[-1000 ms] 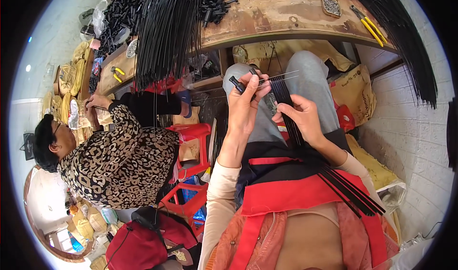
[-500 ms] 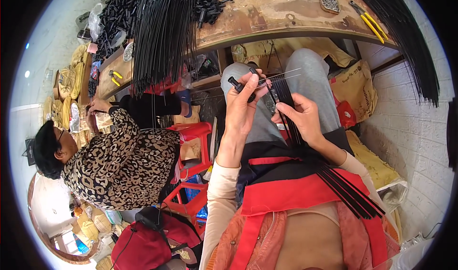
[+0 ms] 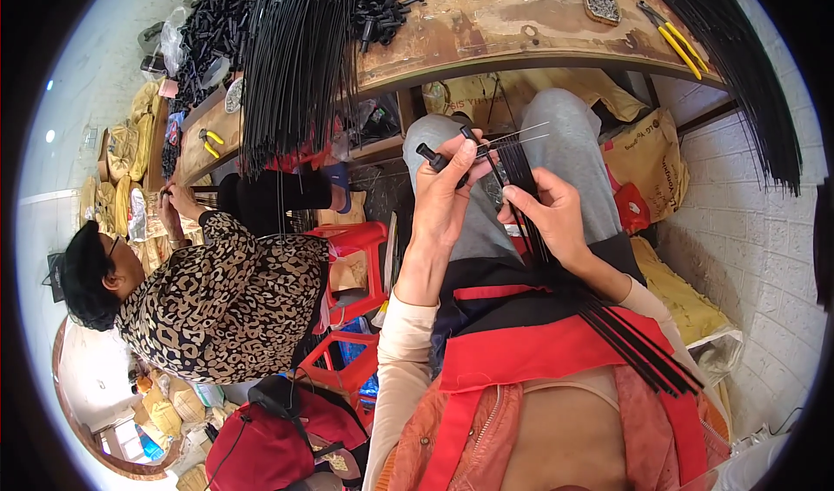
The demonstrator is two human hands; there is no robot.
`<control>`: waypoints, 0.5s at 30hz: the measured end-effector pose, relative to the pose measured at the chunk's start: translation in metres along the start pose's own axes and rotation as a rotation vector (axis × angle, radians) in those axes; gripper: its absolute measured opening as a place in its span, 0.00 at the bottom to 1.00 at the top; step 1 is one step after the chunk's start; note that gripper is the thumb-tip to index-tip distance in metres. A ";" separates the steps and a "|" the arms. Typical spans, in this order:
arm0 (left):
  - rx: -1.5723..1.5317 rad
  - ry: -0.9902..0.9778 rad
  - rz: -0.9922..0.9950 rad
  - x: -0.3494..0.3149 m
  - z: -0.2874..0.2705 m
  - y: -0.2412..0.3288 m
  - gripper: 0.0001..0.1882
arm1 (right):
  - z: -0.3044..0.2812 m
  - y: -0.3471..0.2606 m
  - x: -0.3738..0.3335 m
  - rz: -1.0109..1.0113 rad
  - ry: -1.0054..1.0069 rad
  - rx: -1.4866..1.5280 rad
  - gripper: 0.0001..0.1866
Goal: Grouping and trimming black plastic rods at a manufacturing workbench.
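Note:
My left hand (image 3: 445,178) is closed around black plastic tubular pieces (image 3: 431,156); the fingers hide part of them. Two thin, pale metal rods (image 3: 526,133) stick out to the right from beside its fingertips. Across my lap lies a bundle of thin black rods (image 3: 519,170), fanned at the upper end, its other end (image 3: 638,352) running over the red apron (image 3: 530,352). My right hand (image 3: 553,213) pinches rods of this bundle between thumb and fingers. Both hands are close together, above my knees.
A wooden workbench (image 3: 486,35) ahead bears heaped black plastic pieces (image 3: 217,39), hanging black rods (image 3: 295,74), a small tray of metal bits (image 3: 601,3) and yellow-handled pliers (image 3: 682,50). A person in a leopard-print top (image 3: 226,296) sits at left, near red stools (image 3: 356,265). A white brick wall (image 3: 721,222) is at right.
My hands have barely moved; the plastic pieces in my left hand have tilted slightly. The other person's hands have shifted at the bench edge.

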State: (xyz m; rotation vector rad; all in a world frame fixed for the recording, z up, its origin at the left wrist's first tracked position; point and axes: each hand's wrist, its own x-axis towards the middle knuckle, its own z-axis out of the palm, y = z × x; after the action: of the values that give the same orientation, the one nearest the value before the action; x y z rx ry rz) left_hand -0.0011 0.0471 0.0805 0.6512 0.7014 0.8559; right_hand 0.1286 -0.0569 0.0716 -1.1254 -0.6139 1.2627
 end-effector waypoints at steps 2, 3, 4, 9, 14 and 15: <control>0.027 -0.012 0.032 -0.003 0.000 0.002 0.12 | 0.003 0.000 -0.002 -0.015 0.007 -0.020 0.07; 0.028 -0.014 0.033 -0.005 0.000 0.003 0.12 | 0.003 0.000 -0.002 -0.012 0.018 -0.025 0.07; 0.047 -0.006 0.033 -0.007 0.000 0.004 0.12 | 0.004 0.001 -0.002 -0.009 0.030 -0.030 0.07; 0.054 -0.003 0.074 -0.014 0.003 0.007 0.13 | 0.005 -0.001 -0.003 0.003 0.023 -0.021 0.07; 0.136 0.018 0.119 -0.025 0.008 0.002 0.18 | 0.003 0.001 -0.004 0.048 0.021 0.015 0.08; 0.167 0.032 0.126 -0.024 0.005 0.002 0.18 | 0.004 0.002 -0.004 0.026 0.002 -0.023 0.08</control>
State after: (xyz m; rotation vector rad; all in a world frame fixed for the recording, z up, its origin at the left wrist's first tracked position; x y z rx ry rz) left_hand -0.0094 0.0269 0.0915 0.8396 0.7721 0.9316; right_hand 0.1233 -0.0601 0.0725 -1.1574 -0.6152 1.2792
